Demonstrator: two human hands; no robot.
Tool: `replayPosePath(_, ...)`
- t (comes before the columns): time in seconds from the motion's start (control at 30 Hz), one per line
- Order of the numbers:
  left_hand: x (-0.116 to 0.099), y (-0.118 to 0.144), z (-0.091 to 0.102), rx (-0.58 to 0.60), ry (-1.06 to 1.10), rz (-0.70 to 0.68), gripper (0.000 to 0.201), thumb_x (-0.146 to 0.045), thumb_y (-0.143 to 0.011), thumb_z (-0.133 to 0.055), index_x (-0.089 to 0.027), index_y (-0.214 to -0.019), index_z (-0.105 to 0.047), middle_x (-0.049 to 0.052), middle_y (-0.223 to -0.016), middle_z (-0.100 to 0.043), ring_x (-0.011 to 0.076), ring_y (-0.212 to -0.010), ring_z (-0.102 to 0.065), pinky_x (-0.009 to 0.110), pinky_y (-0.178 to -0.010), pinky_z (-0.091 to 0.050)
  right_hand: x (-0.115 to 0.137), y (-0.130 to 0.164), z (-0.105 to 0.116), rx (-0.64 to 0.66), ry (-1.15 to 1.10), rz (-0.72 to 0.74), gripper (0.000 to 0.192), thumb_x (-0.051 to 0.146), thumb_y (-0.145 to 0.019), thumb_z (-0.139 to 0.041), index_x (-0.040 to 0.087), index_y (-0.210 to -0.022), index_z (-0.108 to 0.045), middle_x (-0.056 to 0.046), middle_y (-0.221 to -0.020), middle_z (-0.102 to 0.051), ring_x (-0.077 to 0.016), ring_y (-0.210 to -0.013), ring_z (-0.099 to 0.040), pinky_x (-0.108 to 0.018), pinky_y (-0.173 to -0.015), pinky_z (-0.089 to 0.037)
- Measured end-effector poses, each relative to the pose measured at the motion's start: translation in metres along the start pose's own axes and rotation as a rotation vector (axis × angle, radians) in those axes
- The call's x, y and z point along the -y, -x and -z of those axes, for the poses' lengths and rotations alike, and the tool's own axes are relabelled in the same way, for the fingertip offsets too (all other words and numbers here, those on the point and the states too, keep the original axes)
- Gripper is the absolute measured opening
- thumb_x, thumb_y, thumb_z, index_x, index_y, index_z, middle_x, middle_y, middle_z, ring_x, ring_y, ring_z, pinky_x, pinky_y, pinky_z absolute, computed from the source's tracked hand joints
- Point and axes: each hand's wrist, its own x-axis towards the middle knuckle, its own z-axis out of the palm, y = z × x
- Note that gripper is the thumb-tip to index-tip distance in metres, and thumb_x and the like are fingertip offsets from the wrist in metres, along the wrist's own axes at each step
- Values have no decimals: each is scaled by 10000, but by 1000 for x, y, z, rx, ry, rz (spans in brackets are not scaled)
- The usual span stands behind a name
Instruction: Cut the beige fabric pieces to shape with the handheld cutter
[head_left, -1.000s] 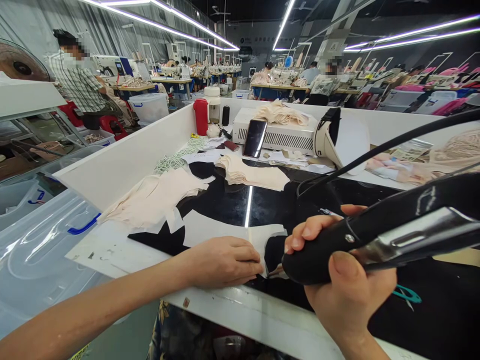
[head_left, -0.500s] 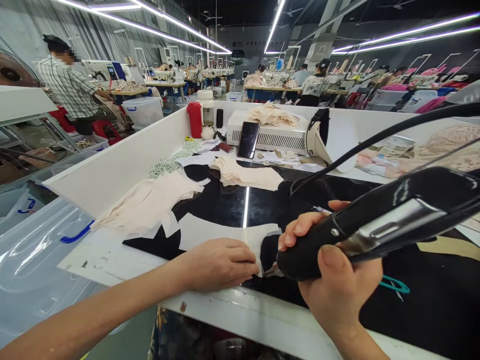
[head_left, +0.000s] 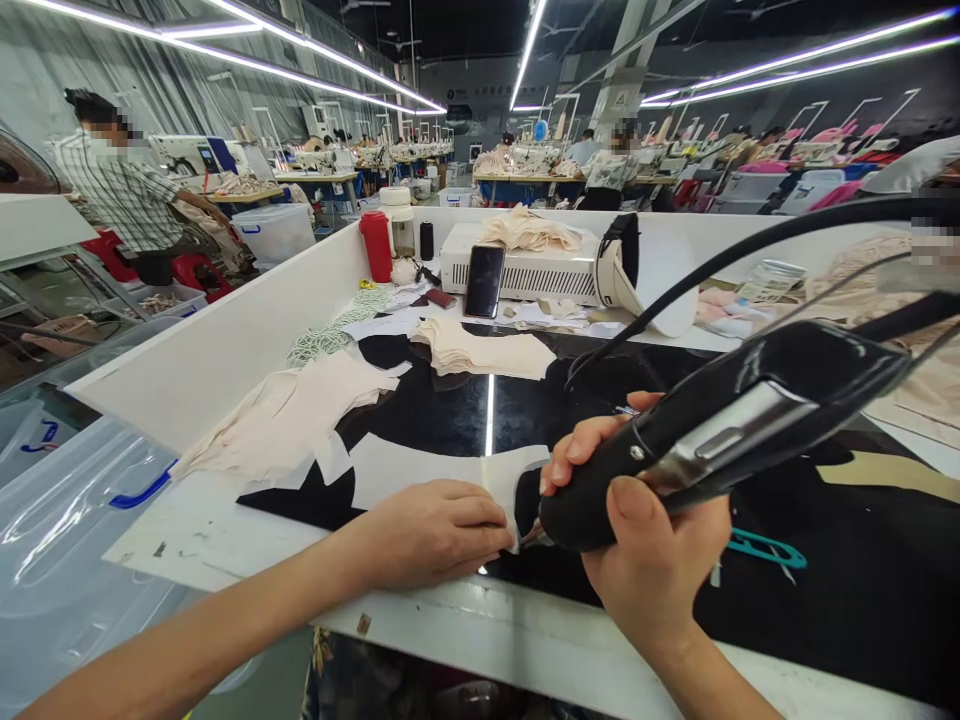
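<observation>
A cream fabric piece [head_left: 427, 472] with a curved edge lies on the black tabletop [head_left: 540, 415]. My left hand [head_left: 442, 530] rests over its near right end, fingers together and bent onto the edge; the thumb is mostly hidden. In my right hand [head_left: 645, 570] is a bulky black corded tool [head_left: 720, 430] with a metal lever along its side. It slants down to the left, and its front end is close to the fabric edge, just right of my left fingertips. The working tip is hard to make out.
Cream fabric stacks [head_left: 292, 405] lie left and behind. A phone [head_left: 484, 280] leans on a white vented box [head_left: 525, 265]. A red bottle [head_left: 376, 246] stands back left. A teal tool [head_left: 769, 548] lies right of my wrist. White walls [head_left: 217, 340] edge the table; a black cable [head_left: 690, 280] arches across the right.
The whole view has shifted slightly to the left. The black tool's rear end has dropped a little, while both hands stay at the same end of the fabric piece.
</observation>
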Motion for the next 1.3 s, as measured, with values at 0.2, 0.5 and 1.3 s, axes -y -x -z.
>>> replayPosePath(0.2,-1,1,0,12,-3,6,215,-173,-1123,-515,-136,-1196,-714,102,-1080,-778,200,-1058,-736,316,-1044,-599,0,0,0,-2,10,8,458,371,-887,-859,286,-1263,-612,31,-852,-678,-162,-663,-653,-303,-555,-585)
replayPosePath(0.5,-1,-2,2,10,13,-4,214,-169,-1129,-505,-118,-1175,-707,99,-1063,-770,207,-1045,-726,320,-1014,-601,1,3,-2,-4,61,4,394,340,-926,-814,289,-1244,-589,32,-853,-677,-163,-652,-649,-311,-546,-574)
replayPosePath(1.3,3,4,0,-39,58,60,210,-206,-1112,-567,-116,-1226,-719,122,-1174,-784,224,-1094,-754,332,-1005,-621,0,5,-5,-15,41,-17,438,341,-902,-843,291,-1253,-585,35,-865,-691,-158,-615,-660,-312,-515,-567)
